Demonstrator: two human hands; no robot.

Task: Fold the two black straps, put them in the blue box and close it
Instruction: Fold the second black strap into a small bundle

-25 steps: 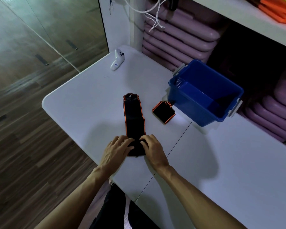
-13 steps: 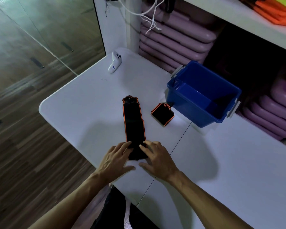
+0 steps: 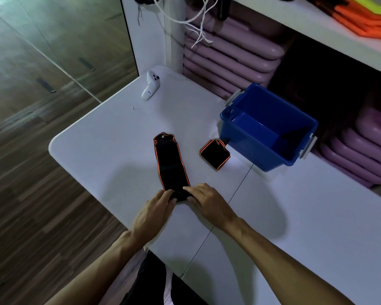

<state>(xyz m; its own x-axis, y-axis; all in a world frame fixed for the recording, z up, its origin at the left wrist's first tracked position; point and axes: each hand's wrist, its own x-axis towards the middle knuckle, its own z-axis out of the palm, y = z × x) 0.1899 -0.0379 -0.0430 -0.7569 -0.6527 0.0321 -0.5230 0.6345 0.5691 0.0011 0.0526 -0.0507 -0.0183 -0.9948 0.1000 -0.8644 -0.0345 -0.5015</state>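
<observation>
Long strap (image 3: 171,166) flat on table (image 3: 101,142), left of blue box (image 3: 271,128), long axis running away from person | left hand (image 3: 154,213), right hand (image 3: 209,202) fingertips pinching near end, equally near | folded strap (image 3: 215,154) beside box.

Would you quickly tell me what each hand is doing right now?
Left hand: fingers closed on the near end of the long black strap.
Right hand: fingers closed on the same end.
</observation>
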